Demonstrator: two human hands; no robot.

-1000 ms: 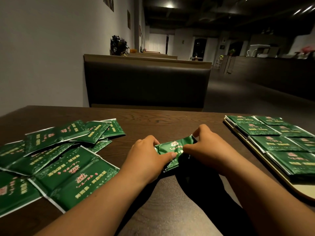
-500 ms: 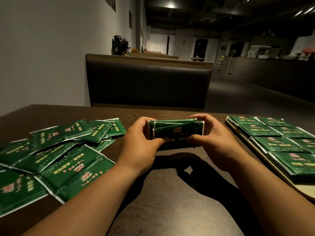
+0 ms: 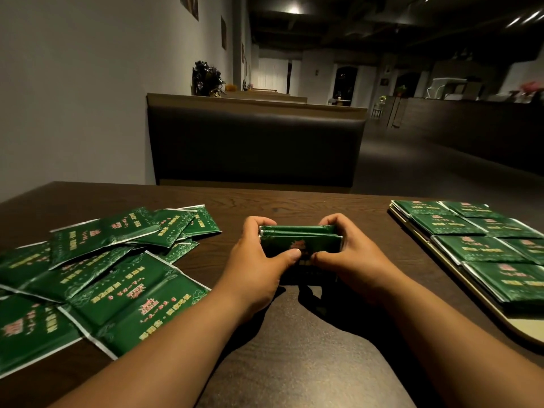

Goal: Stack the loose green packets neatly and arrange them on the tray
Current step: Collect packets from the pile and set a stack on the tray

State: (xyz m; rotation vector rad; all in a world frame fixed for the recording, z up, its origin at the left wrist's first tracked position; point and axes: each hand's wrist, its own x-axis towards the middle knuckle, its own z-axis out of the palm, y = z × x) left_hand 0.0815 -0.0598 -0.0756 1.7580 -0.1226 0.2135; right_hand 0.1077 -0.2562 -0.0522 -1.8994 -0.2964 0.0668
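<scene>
A small stack of green packets (image 3: pixel 300 241) stands on edge at the middle of the dark wooden table (image 3: pixel 294 363). My left hand (image 3: pixel 259 260) grips its left end and my right hand (image 3: pixel 350 257) grips its right end, thumbs meeting at the front. Several loose green packets (image 3: pixel 97 269) lie scattered and overlapping on the left. On the right, a light wooden tray (image 3: pixel 524 331) holds several neat piles of green packets (image 3: pixel 477 248) in two rows.
A dark padded booth seat (image 3: pixel 256 142) stands behind the table's far edge. A grey wall runs along the left. Bare tabletop lies between the loose packets and the tray, and in front of my hands.
The packets went from lying tilted between my hands to standing upright on edge. Both hands now press the stack lower against the table, thumbs closed together at its front.
</scene>
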